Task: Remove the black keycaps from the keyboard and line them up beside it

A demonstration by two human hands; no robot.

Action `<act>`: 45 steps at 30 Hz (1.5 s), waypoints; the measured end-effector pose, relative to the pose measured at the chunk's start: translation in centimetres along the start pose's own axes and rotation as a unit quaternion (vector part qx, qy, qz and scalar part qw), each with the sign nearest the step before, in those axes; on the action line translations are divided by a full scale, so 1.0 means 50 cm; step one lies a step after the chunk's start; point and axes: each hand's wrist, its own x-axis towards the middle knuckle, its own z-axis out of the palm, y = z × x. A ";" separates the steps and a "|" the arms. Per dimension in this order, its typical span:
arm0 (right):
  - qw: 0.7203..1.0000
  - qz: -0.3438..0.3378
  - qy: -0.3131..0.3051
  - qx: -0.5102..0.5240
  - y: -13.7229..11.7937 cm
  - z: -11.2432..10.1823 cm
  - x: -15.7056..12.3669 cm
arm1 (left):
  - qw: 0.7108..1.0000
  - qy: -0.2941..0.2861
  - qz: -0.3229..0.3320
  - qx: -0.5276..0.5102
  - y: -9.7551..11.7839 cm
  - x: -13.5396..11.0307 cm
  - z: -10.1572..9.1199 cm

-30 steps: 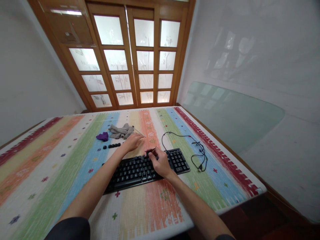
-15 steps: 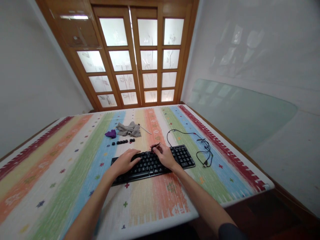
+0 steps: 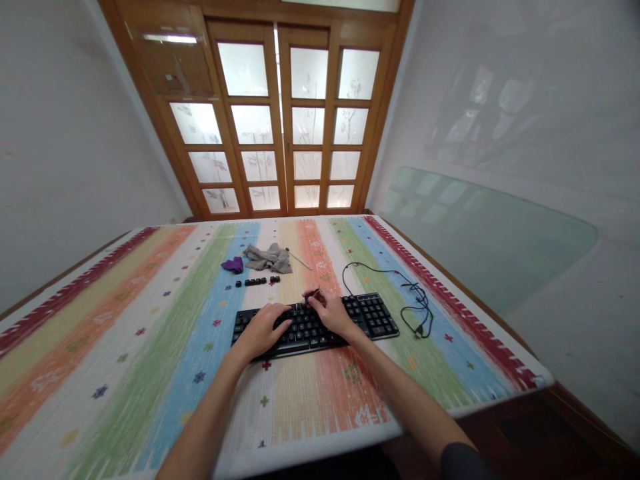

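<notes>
Your left hand (image 3: 266,328) lies loosely spread on the hard, oblong black keyboard (image 3: 376,315), near the front edge of the table (image 3: 320,443); your right hand (image 3: 327,309) pinches a small dark piece (image 3: 311,295). Striped cloth (image 3: 155,360) stretches broadly leftward.

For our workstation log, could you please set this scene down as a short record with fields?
Left hand: over the left part of the black keyboard
Right hand: pinching a small dark object, too small to identify
Cable: loosely looped, right of the keyboard
Keycaps: loose row beyond the keyboard
Farther back: purple cloth, grey cloth, thin rod
Surface: striped tablecloth
</notes>
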 end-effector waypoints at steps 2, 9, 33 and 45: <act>1.000 0.002 0.003 -0.003 0.000 0.006 0.005 | 1.000 0.015 0.000 0.004 0.002 -0.001 0.005; 0.997 -0.003 -0.006 -0.073 -0.006 0.019 0.019 | 0.999 0.011 0.014 0.039 0.008 -0.004 0.017; 0.979 0.018 -0.043 -0.201 -0.019 0.047 0.075 | 0.998 0.016 0.020 0.052 0.015 -0.008 0.023; 0.982 0.153 -0.023 -0.107 0.017 0.041 0.128 | 0.999 0.024 0.010 0.035 0.014 -0.008 0.027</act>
